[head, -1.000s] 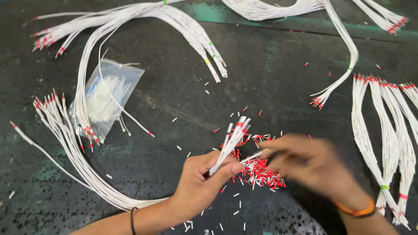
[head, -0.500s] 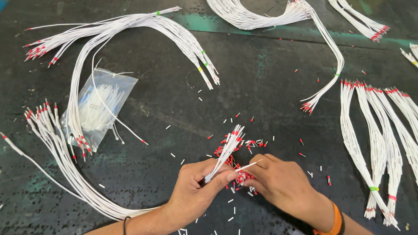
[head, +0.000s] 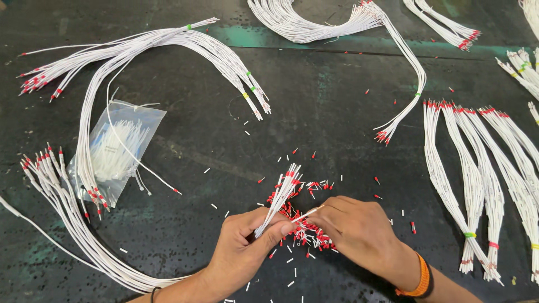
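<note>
My left hand point(head: 244, 247) grips a bundle of thin white wires point(head: 279, 196) near its end; some wire tips carry small red ferrules and fan upward. My right hand point(head: 356, 227) pinches a single white wire end point(head: 309, 213) between thumb and fingers, close to the left hand. Under and between both hands lies a pile of loose red ferrules point(head: 303, 230) on the dark tabletop. The bundle's long tail point(head: 73, 235) loops away to the left.
A clear plastic bag of white cable ties point(head: 115, 151) lies at the left. Bundles of white wires with red tips lie at upper left point(head: 168, 47), top centre point(head: 314, 22) and right point(head: 477, 168). Bits of white insulation are scattered on the dark table point(head: 314, 95).
My right hand has drawn in to the left, from over the ferrule pile to beside the left hand, now pinching one wire end. The view has shifted slightly.
</note>
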Demonstrator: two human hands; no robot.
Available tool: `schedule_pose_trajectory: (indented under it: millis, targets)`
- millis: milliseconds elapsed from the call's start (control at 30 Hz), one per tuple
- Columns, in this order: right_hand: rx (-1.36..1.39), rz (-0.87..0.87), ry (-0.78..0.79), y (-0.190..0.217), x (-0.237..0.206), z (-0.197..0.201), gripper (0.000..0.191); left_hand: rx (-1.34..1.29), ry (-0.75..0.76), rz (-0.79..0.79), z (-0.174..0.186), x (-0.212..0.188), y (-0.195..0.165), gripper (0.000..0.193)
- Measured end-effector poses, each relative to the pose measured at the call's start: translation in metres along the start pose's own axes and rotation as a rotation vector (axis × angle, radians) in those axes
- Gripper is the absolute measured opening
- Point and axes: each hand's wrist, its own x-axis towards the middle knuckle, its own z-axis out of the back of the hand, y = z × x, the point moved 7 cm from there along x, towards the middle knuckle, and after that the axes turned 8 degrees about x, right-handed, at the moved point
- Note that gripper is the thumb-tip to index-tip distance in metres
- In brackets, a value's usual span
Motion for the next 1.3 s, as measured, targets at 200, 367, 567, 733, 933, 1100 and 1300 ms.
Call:
schedule_pose_trajectory:
  millis: [200,367,567,733,933,1100,1300]
  targets:
    - [0.062,-0.014,-0.031,0.004,0.001,-0.002,0.015,0.001,-0.012,0.005,0.002,0.001,0.000,0.020]
    - [0.253,-0.312,-0.039,-0.015,-0.006,0.000,0.009,-0.003,-0.021,-0.011,0.002,0.001,-0.001,0.020]
    - [0.653,-0.629,-0.026,-0.035,-0.018,-0.008,0.012,-0.010,-0.023,-0.033,0.003,0.002,-0.001,0.020]
    - [0.966,-0.696,-0.096,-0.044,-0.021,-0.006,0.014,-0.002,-0.025,-0.051,0.003,0.002,-0.007,0.020]
    - [1.116,-0.552,-0.254,-0.046,-0.025,0.011,0.010,0.026,-0.031,-0.126,0.003,-0.001,-0.017,0.019]
    - [1.202,-0.483,-0.349,-0.046,-0.036,0.015,0.022,0.050,-0.010,-0.160,0.003,-0.003,-0.022,0.016]
    - [1.277,-0.374,-0.354,-0.045,-0.046,0.012,0.021,-0.015,0.045,-0.143,-0.001,-0.005,-0.024,0.015]
